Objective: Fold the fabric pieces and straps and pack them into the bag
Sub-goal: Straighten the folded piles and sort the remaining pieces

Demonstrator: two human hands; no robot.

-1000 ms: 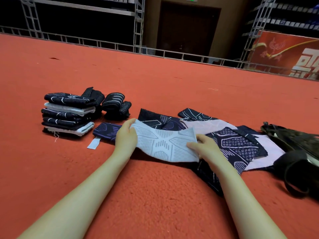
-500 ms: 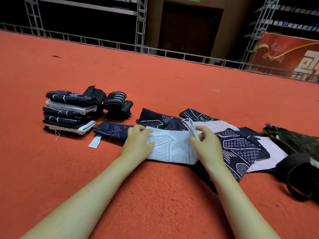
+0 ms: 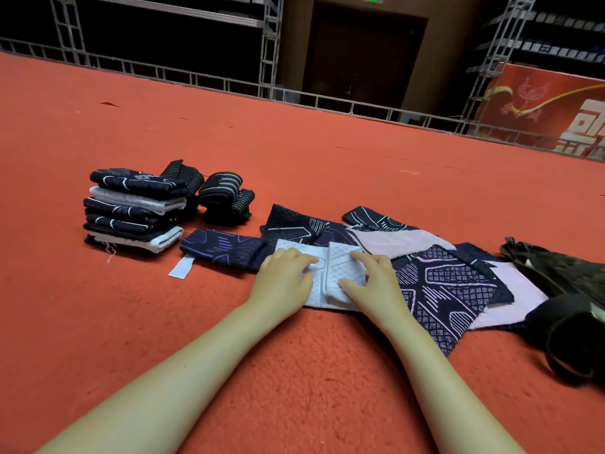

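Here the white piece (image 3: pixel 330 276) lies on the carpet (image 3: pixel 163 322), just in front of the loose pile (image 3: pixel 442 276), with both flaps folded in. The left hand (image 3: pixel 281 281) and right hand (image 3: pixel 373 283) press it with flat, open fingers, gripping nothing. Best to square the edges and crease firmly before moving it to the stack (image 3: pixel 134 208); the bag (image 3: pixel 563 290) waits at right.

Single head-worn view, wide-angle, facing forward and tilted down over both forearms toward the red carpet (image 3: pixel 137 322). Close above the left hand (image 3: pixel 283 283) and right hand (image 3: pixel 376 283), both low in the centre. Reaches past the scattered fabric pieces (image 3: pixel 435 283) to the folded stack (image 3: pixel 134 208) at left and the bag (image 3: pixel 569 309) cut by the right edge. Takes in, far off, the metal railing (image 3: pixel 209 80) and dark door (image 3: pixel 360 54). Straight lines bowed near the edges.
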